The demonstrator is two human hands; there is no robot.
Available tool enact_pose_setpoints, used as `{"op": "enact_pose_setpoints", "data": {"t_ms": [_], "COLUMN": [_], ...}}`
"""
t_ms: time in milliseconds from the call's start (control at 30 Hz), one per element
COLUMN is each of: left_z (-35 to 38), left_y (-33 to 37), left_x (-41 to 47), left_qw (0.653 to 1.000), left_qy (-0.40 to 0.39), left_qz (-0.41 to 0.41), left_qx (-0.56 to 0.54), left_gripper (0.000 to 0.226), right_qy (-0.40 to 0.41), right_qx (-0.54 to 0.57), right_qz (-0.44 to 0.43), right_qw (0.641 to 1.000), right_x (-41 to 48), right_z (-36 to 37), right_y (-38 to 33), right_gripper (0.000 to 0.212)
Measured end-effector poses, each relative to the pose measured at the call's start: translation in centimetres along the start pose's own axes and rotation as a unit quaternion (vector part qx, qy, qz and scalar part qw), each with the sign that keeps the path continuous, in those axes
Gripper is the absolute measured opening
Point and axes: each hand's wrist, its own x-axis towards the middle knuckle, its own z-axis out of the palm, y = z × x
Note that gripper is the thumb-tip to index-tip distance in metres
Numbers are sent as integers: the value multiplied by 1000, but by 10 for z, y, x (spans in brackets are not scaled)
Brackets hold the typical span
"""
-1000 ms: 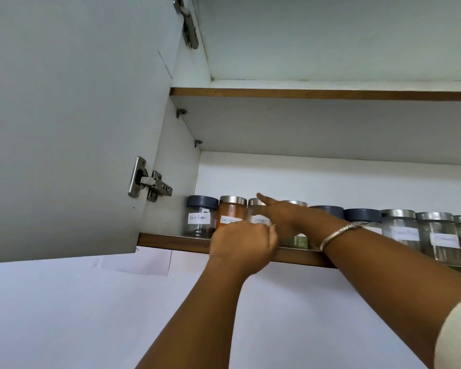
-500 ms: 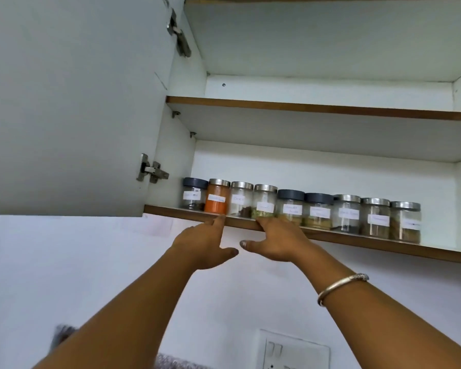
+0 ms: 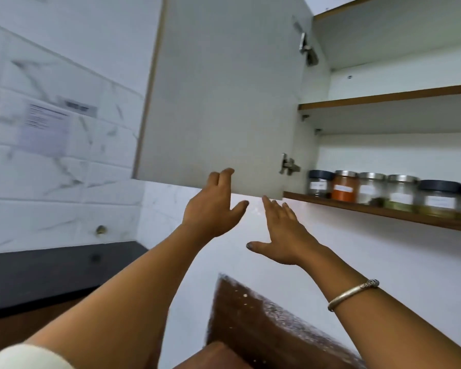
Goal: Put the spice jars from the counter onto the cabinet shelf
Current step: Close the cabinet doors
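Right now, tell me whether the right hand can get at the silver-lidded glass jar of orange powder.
Probably yes. The open, empty right hand is below and left of the orange-powder jar at the front of the shelf; the white cabinet door stands open, and nothing lies between them.

The open cabinet door (image 3: pixel 218 97) fills the upper middle of the frame, its lower edge at the fingertips of the left hand (image 3: pixel 212 209) and just above the right hand (image 3: pixel 285 235). At right, a row of spice jars (image 3: pixel 371 187) lines the shelf (image 3: pixel 357 208) front; open room lies above their lids, under the upper shelf (image 3: pixel 383 98).
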Motion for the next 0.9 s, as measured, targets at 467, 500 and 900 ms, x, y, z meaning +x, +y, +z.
{"op": "enact_pose_setpoints", "data": {"t_ms": [467,500,900], "left_z": [-107,-106,-94], "left_y": [-105,-110,-106], "left_x": [8,10,13], "left_qw": [982,985,982], "left_qy": [184,171,147], "left_qz": [-36,-33,102], "left_qx": [19,-2,-62], "left_gripper": [65,69,67], "right_qy": [224,218,308], "right_qx": [39,33,31], "right_qz": [-38,-27,-46], "right_qw": [973,975,950], "right_x": [55,56,40], "right_z": [8,10,0], "right_y": [-175,-182,-188], "right_gripper": [103,105,85]}}
